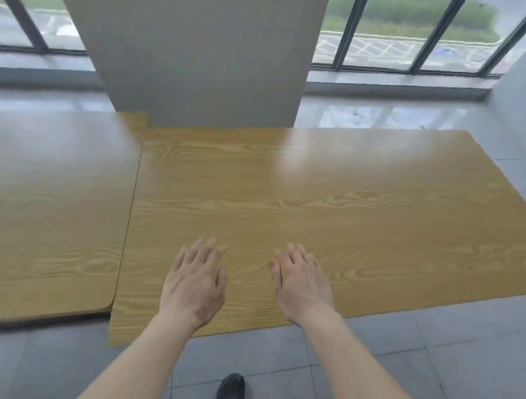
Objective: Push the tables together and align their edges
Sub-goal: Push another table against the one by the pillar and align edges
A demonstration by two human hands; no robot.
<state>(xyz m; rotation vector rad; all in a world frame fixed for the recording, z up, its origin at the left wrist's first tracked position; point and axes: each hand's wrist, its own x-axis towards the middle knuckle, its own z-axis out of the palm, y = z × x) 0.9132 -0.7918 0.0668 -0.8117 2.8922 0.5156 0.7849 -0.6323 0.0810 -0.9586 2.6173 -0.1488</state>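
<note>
Right table [334,205]: wood-grain laminate top, yellow-brown, rectangular with squared corners. Its left edge meets the left table along a thin dark seam running from far to near. Its near edge projects further toward the person than the neighbour's, so the near edges are stepped, not flush. The far edge sits against the base of the pillar.

Left table [48,206]: matching wood-grain top, rounded near-right corner, touching or almost touching the right table along the seam; its left side runs out of view.

Left hand [195,285]: flat, palm down, fingers spread and released, over the near part of the right table; contact with the top cannot be told.

Right hand [302,285]: the same pose, just beside the left hand, fingers extended, grasping nothing.

Pillar [186,46]: pale grey, standing at the far side over the seam region.

Floor [399,370]: grey tiles, open on the near side and to the right of the right table; glossy strip beyond the far edges.

Windows [397,36]: dark frames, greenery outside.

Shoe [231,394]: dark, on the tiles near the bottom edge.

Writing or labels: none legible.
</note>
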